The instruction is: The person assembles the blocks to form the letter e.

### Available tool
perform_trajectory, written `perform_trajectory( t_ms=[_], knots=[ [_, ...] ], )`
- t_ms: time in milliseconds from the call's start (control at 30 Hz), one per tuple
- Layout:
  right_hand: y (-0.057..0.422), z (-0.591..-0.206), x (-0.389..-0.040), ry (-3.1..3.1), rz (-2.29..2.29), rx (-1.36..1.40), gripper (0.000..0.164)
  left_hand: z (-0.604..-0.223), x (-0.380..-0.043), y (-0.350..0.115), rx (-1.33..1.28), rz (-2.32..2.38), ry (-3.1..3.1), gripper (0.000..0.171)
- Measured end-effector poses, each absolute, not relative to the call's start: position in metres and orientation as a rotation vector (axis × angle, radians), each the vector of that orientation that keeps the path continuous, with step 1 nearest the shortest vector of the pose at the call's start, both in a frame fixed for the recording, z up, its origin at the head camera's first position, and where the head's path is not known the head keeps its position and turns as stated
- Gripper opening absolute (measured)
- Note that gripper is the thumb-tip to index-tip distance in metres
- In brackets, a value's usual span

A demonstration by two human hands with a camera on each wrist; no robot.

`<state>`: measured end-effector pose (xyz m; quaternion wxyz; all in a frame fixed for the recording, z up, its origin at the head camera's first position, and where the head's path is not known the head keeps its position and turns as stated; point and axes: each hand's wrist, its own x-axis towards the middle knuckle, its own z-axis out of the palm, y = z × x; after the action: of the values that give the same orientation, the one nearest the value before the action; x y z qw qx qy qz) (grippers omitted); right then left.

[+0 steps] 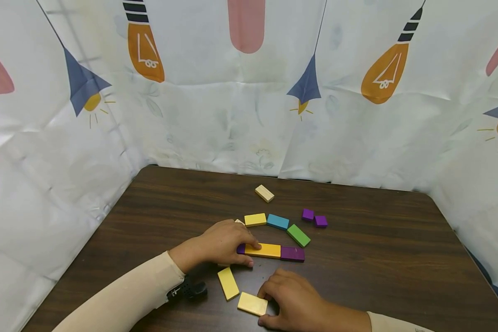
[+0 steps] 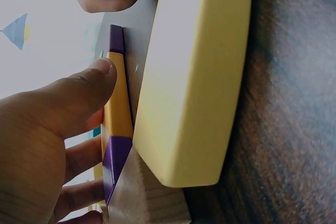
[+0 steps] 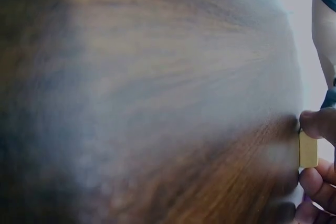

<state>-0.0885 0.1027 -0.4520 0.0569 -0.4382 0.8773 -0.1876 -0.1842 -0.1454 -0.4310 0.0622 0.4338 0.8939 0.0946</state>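
In the head view, my left hand (image 1: 228,242) lies over the left part of a row, its index finger touching an orange block (image 1: 267,250). A dark purple block (image 1: 292,254) adjoins the orange one's right end; another purple block (image 2: 116,156) sits at its other end, mostly covered by the hand. The left thumb points forward along the row's near side. Nearer the body, my right hand (image 1: 294,299) pinches the right end of a pale yellow block (image 1: 251,304) between thumb and fingers. A second yellow block (image 1: 228,283) stands slantwise beside it, large in the left wrist view.
Beyond the row curve a yellow block (image 1: 255,219), a blue block (image 1: 278,222) and a green block (image 1: 299,235). Two small purple blocks (image 1: 321,222) lie to their right, a plain wooden block (image 1: 264,193) farther back. A printed curtain (image 1: 216,120) borders the brown table (image 1: 377,249).
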Motion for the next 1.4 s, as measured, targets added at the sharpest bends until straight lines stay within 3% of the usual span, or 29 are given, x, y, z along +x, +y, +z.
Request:
perform_trajectory(
  t_ms=[1067,1400],
  knots=[
    [0.098,-0.454,-0.087,2.642,-0.589,-1.375,0.035,-0.43,-0.184,-0.145,1.307,0.286,2.7,0.04],
    [0.102,-0.439,-0.1,2.715,-0.612,-1.291,0.051,-0.431,-0.184,-0.146,1.305,0.292,2.696,0.039]
  ],
)
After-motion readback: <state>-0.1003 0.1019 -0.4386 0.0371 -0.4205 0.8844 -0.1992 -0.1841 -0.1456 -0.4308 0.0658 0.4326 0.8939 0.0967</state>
